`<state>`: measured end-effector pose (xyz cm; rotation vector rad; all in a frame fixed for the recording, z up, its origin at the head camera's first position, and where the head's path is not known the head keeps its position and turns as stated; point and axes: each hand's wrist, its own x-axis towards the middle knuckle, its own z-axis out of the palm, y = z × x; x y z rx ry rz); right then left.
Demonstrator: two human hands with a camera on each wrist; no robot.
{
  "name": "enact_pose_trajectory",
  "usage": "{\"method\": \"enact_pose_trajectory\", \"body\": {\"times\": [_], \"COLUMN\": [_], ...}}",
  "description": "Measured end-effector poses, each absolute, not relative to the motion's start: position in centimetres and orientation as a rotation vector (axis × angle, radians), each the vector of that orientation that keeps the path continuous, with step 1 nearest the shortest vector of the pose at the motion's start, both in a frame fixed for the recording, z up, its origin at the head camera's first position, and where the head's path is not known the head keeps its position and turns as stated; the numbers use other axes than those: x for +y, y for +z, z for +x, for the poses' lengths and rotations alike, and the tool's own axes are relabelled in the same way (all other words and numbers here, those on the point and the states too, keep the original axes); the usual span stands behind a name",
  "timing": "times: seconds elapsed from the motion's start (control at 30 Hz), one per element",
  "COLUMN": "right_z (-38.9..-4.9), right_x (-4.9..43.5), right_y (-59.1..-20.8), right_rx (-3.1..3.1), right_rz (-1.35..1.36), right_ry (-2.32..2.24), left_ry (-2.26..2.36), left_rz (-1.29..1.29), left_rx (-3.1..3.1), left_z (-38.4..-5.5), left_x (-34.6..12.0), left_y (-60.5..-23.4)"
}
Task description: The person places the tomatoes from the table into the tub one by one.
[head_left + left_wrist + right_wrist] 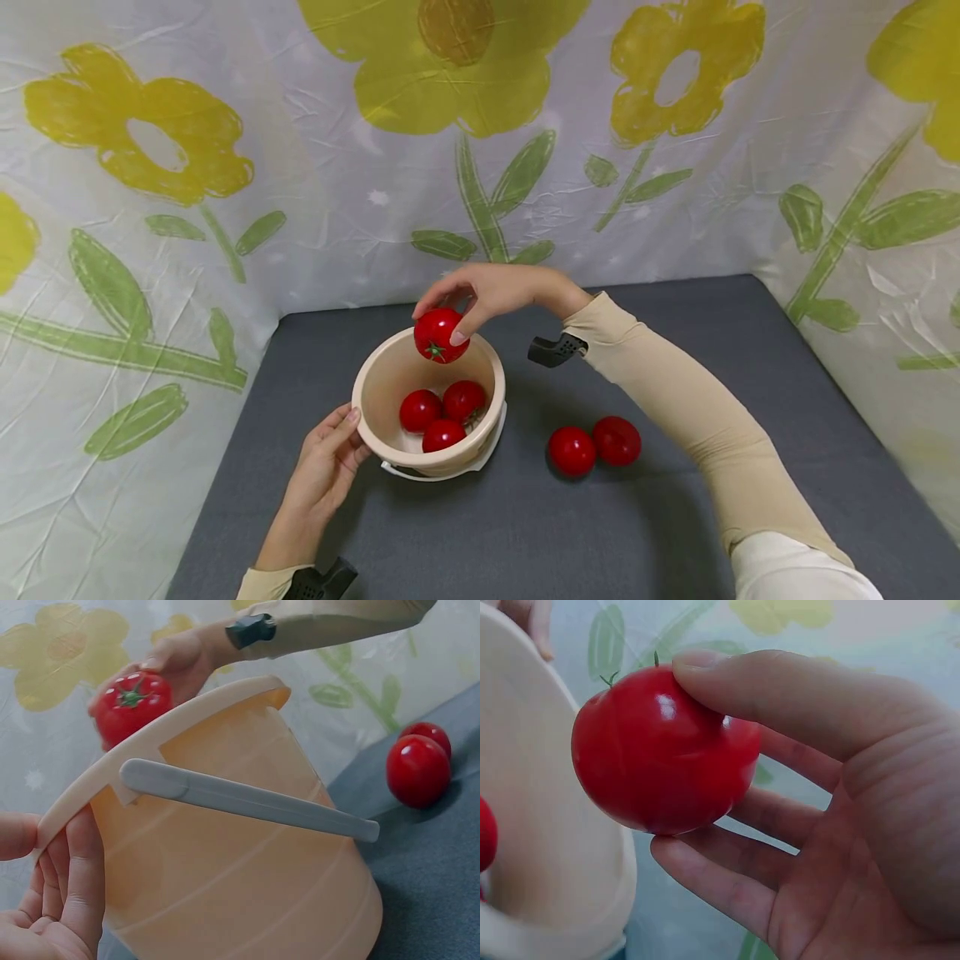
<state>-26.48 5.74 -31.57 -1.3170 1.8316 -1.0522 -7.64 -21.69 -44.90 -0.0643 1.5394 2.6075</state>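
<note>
A cream bucket [491, 367] with a white handle [247, 799] stands on the dark cloth. My left hand [324, 471] pinches its rim at the left, thumb on one side and fingers on the other in the left wrist view. Over the far part of the opening, my right hand [498, 292] holds a red tomato [664, 754] between thumb and fingers, its green stem end facing the near side. Inside the bucket lie three more tomatoes [420, 411] [464, 401] [443, 435].
To the right of the bucket, two tomatoes [572, 452] [617, 441] lie side by side on the dark cloth [480, 542]. A pale curtain [322, 208] with yellow flowers hangs behind the table and along its sides.
</note>
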Motion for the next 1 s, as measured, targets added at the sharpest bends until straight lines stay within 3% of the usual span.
{"method": "enact_pose_trajectory", "body": {"times": [0.5, 1.0], "right_z": [-26.5, -26.4], "right_x": [0.1, -1.5], "right_y": [-32.1, -35.2], "right_rx": [1.764, 1.721], "right_rz": [-1.427, -1.316], "right_ry": [-0.95, -0.872], "left_ry": [2.589, 2.572], "left_rz": [-0.066, -0.123], "left_rx": [1.57, 1.584], "left_z": [-7.6, -7.7], "left_x": [-21.7, -21.7], "left_y": [-44.9, -44.8]}}
